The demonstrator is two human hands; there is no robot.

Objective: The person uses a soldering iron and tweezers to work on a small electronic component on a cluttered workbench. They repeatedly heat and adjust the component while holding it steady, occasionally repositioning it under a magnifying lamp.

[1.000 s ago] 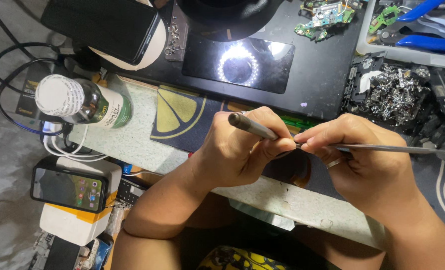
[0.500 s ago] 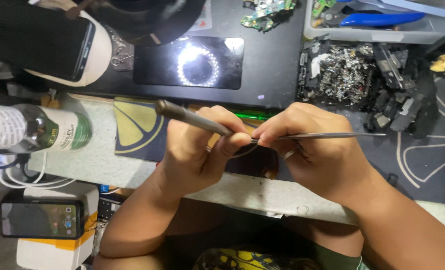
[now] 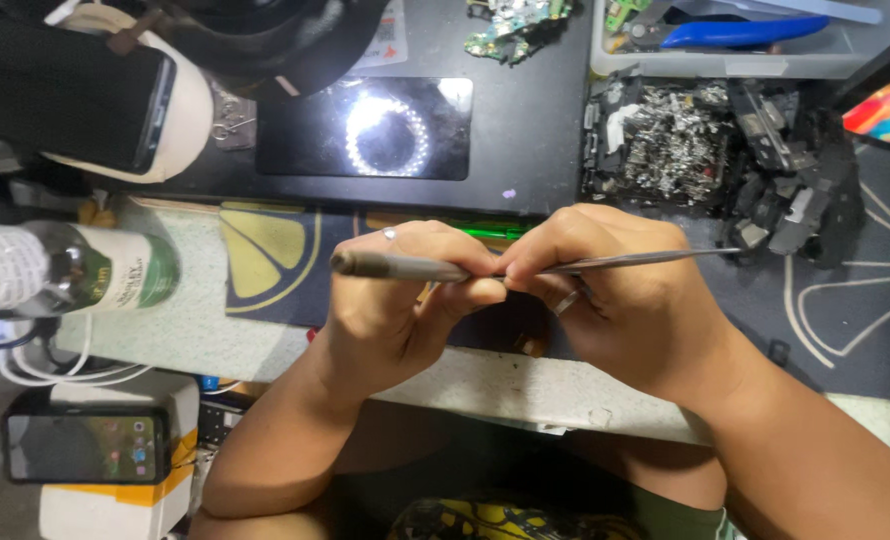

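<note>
Tweezers (image 3: 655,260), thin and grey-metal, lie almost level across the middle of the bench, their long shaft running right from your right hand (image 3: 625,300) toward the heap of scrap parts (image 3: 705,150). Your right fingers are curled tight and pinch the tweezers close to where both hands meet; a ring shows on 1 of them. Your left hand (image 3: 405,300) grips a grey pen-shaped tool (image 3: 395,265), fingers pressed together around it, its blunt end poking out to the left. The 2 fists touch knuckle to knuckle, and they hide whatever sits beneath them, so you cannot tell what the tips bear on; only a strip of bright green (image 3: 485,232) peeks out just above your left knuckles. Behind the hands a dark phone (image 3: 365,130) lies face up, mirroring a ring of white light. Further back rests a small green circuit board (image 3: 515,25), and at the back right a grey tray (image 3: 765,55) holds blue-handled pliers (image 3: 745,32). To your left, a bottle with a green label (image 3: 75,270) lies on its side on the speckled mat (image 3: 165,320), beside a dark mat with a yellow citrus print (image 3: 265,260). Lower left, a second phone (image 3: 85,448) with a lit screen sits on a white and yellow box (image 3: 105,510), white cables (image 3: 55,365) coiled just above it.
</note>
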